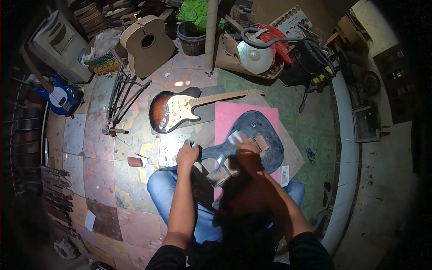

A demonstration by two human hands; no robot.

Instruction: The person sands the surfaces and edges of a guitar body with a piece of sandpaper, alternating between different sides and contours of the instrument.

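A dark grey unfinished electric guitar body [267, 155] lies on a pink mat [223, 118] in front of my crossed legs. Bare wood shows in its cut-out cavities. My left hand [187, 155] is closed round the end of its upper part at the left. Over the middle of the body, my right hand [248, 152], a little blurred, presses a whitish folded piece [235, 137], like paper, against the surface. Just beyond lies a sunburst electric guitar [177, 108] with a white pickguard, its neck pointing right.
A reddish-brown curled sheet [135, 162] lies on the tiles at left. Farther off stand a folding stand [118, 96], an acoustic guitar body [146, 47], a blue bass guitar [62, 96] and a dark bucket [191, 42]. A small white box [284, 175] sits by my right knee.
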